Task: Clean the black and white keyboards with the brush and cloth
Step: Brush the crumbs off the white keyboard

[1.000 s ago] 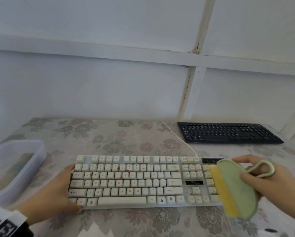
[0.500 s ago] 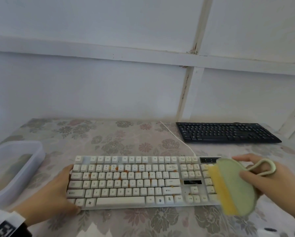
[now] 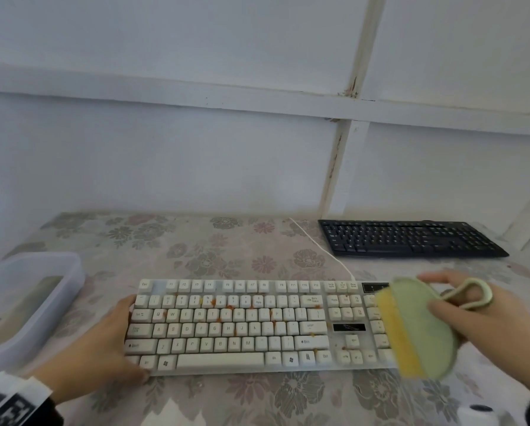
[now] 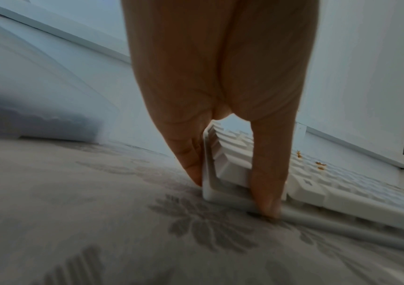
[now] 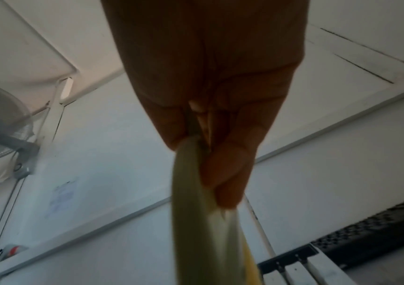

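The white keyboard [image 3: 242, 327] lies in front of me, with orange crumbs between its keys. My left hand [image 3: 125, 336] steadies its left end. In the left wrist view the straight fingers [image 4: 186, 158] lie against the left edge and the thumb [image 4: 267, 173] presses the front edge of the keyboard [image 4: 223, 169]. My right hand [image 3: 460, 305] grips the loop handle of a green brush [image 3: 417, 330] with yellow bristles, held on edge over the number pad. The right wrist view shows the brush [image 5: 196, 221] close up. The black keyboard [image 3: 408, 238] sits at the back right. No cloth shows.
A translucent plastic container [image 3: 27, 299] stands at the left edge of the flowered tablecloth [image 3: 226, 247]. The white keyboard's cable [image 3: 322, 250] runs back toward the wall. A small white object [image 3: 478, 416] sits at the near right corner.
Hardly anything differs: the brush stays over the keyboard's right end and looks blurred now. The left hand keeps its place at the left end.
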The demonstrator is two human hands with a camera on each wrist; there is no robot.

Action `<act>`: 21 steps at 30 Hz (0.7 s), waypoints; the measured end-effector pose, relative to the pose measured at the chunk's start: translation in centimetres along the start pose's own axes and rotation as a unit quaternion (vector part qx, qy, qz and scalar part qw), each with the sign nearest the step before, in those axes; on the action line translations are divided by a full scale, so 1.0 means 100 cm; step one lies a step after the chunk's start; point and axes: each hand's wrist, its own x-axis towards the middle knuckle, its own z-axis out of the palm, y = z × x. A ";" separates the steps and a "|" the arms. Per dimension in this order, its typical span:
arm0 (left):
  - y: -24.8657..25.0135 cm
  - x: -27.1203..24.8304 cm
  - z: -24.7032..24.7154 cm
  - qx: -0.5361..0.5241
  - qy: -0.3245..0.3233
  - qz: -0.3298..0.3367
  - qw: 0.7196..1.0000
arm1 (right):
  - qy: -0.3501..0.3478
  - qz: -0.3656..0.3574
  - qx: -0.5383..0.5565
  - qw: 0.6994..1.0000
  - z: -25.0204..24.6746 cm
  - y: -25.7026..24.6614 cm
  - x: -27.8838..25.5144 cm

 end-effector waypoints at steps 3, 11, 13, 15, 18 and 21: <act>0.005 -0.002 0.001 -0.005 0.009 0.008 1.000 | 0.061 -0.071 0.026 0.995 0.008 -0.012 0.006; 0.003 -0.002 -0.001 0.005 0.012 0.016 1.000 | -0.002 -0.066 -0.032 0.997 0.035 -0.001 0.008; 0.003 -0.001 -0.001 0.006 0.008 0.013 1.000 | -0.034 -0.034 -0.019 0.999 0.030 0.001 0.007; 0.004 -0.001 0.000 0.009 0.010 0.014 1.000 | -0.056 -0.015 0.005 0.998 0.020 -0.003 0.007; 0.006 -0.001 0.000 0.021 0.016 0.016 1.000 | -0.006 -0.027 0.037 0.999 0.011 -0.007 0.010; 0.008 -0.003 0.000 0.019 0.021 0.015 0.999 | 0.044 -0.064 0.019 0.997 0.017 -0.009 0.010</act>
